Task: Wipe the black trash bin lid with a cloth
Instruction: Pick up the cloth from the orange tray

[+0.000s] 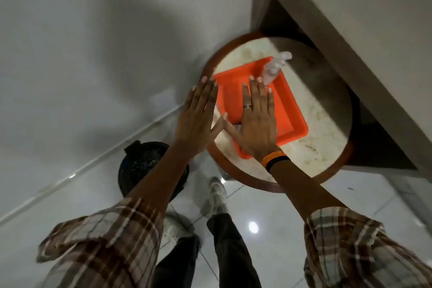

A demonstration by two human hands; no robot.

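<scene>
Two plaid sleeves (112, 241) are seen nearest the camera, rolled back on the forearms, with two dark trouser legs and two pale shoes (217, 194) on the glossy tiled floor (268, 217) between them. Open floor is left on both sides of the legs. One round black trash bin lid (142, 159) is found low on the floor, left of the round table (327, 128) and close to the baseboard; it is partly covered by the left forearm, and its dark top is flecked with pale specks. Both hands are held out flat with fingers spread, gripping nothing. The left hand (198, 119) is held over the table's left rim, while the right hand (257, 124), marked by one ring and two wristbands, is held over one orange tray (292, 110); contact with the tray cannot be told. The thumbs are nearly touching. The tray is set on the pale tabletop, edged by a dark wooden rim. One clear bottle (274, 68) is seen at the tray's far corner, blurred. Beyond it, the table is crowded by a wall corner.
</scene>
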